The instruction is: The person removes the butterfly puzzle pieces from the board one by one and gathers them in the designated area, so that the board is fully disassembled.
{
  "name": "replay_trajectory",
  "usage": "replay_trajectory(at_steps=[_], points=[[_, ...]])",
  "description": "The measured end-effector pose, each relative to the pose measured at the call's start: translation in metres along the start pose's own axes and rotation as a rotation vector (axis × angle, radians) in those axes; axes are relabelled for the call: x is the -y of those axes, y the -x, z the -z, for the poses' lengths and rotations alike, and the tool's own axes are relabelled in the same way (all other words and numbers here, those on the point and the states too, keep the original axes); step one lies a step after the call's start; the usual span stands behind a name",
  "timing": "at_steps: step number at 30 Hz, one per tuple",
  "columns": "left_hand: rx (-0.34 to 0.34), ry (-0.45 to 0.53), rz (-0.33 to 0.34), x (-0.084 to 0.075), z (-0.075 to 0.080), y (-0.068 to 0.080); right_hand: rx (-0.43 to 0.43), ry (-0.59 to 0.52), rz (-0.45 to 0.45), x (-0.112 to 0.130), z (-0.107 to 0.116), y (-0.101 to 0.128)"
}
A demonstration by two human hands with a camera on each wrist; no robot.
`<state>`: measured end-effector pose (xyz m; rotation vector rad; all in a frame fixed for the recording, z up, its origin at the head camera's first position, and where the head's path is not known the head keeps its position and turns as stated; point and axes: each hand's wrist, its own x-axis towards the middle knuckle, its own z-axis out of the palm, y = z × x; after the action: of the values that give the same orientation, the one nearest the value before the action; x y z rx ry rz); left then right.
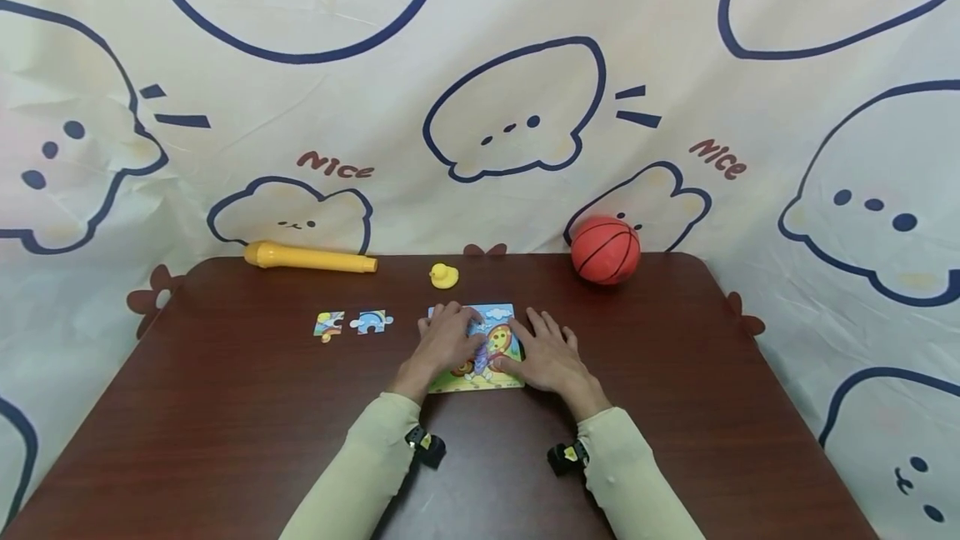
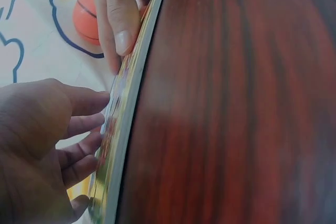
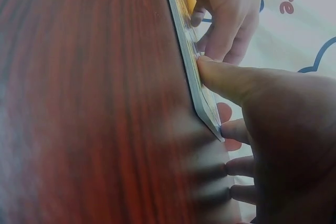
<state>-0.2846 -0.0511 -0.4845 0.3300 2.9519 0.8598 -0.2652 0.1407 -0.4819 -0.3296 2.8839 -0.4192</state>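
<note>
Fingers (image 1: 457,319) flat on puzzle board (image 1: 498,315), brown table (image 1: 225,407), cartoon backdrop (image 1: 480,65)

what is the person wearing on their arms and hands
Both arms are in long pale beige-green fabric sleeves that end at the wrists. A small black device with a yellow mark is strapped at each wrist. The left hand and right hand are bare, with no gloves or rings visible.

Both forearms, in pale sleeves, reach forward and angle inward so the hands lie close side by side, palms down. The left hand (image 1: 447,338) is flat with its fingers spread and fairly straight, fingertips pressing downward. The right hand (image 1: 547,352) lies flat too, fingers extended and slightly fanned, its thumb (image 3: 223,77) stretched toward the left hand, seemingly just short of touching it
</note>
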Motion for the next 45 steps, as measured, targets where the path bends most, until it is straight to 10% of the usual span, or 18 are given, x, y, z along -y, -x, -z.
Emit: replay_trajectory(at_steps=[19,45], points=[[0.042,0.008,0.098,-0.012,-0.002,-0.011,0.002,0.03,0.003,-0.001,-0.001,-0.003],[0.076,-0.017,0.047,-0.006,0.0,-0.016,0.028,0.04,-0.014,-0.001,-0.002,-0.003]])
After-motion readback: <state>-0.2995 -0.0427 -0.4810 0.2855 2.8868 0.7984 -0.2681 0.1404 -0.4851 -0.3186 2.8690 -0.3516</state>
